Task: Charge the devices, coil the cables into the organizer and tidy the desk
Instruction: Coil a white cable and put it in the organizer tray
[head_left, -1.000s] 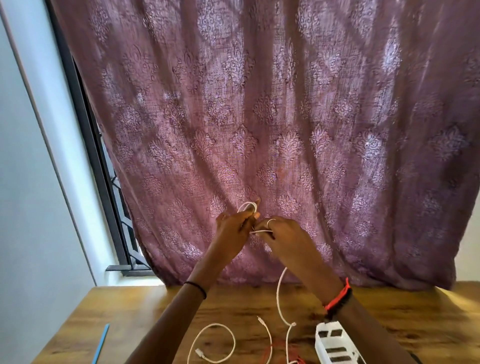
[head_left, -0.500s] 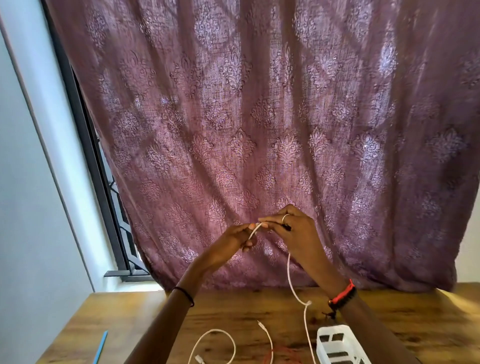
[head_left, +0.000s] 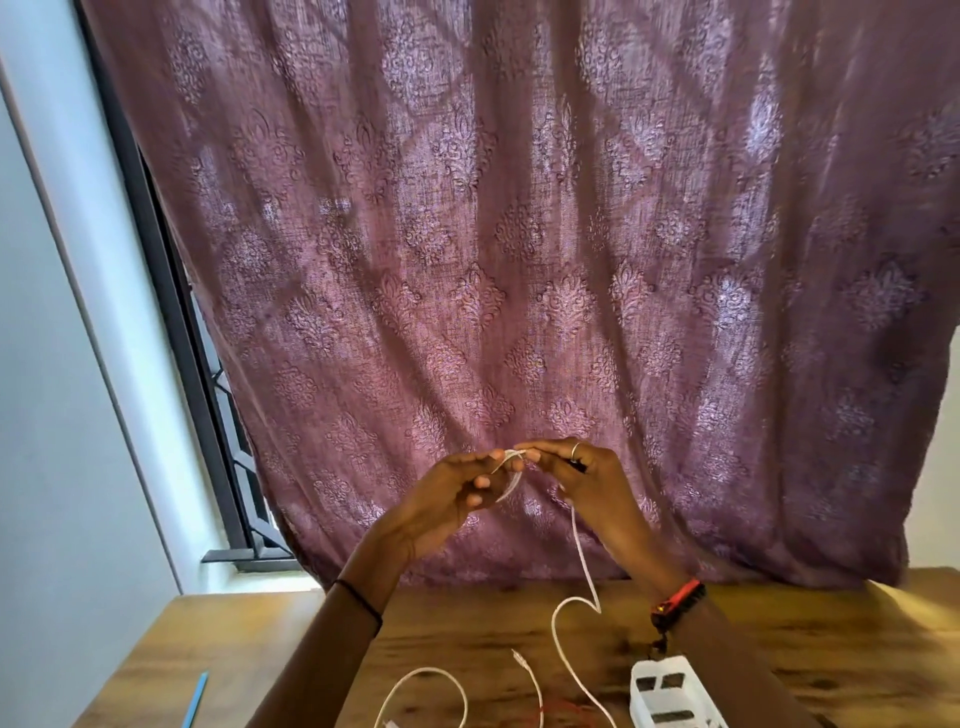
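Note:
Both hands are raised in front of the curtain, above the wooden desk (head_left: 810, 649). My left hand (head_left: 447, 504) holds a small loop of a thin white cable (head_left: 582, 551) between its thumb and curled fingers. My right hand (head_left: 587, 478), with a ring on one finger, pinches the same cable right beside the left fingertips. The rest of the cable hangs down in a wavy line to the desk. A white slotted organizer (head_left: 670, 693) stands at the desk's lower edge, under my right forearm.
Another white cable (head_left: 431, 686) lies looped on the desk, with a second white cable end (head_left: 524, 670) and a red cable (head_left: 563, 714) near it. A blue pen (head_left: 195, 699) lies at the lower left. A mauve patterned curtain (head_left: 519, 260) hangs behind the desk.
My hands have drawn closer together and the right has come over to the left fingertips. The hanging cable has been pulled up and hangs with a new bend. The camera tilted slightly.

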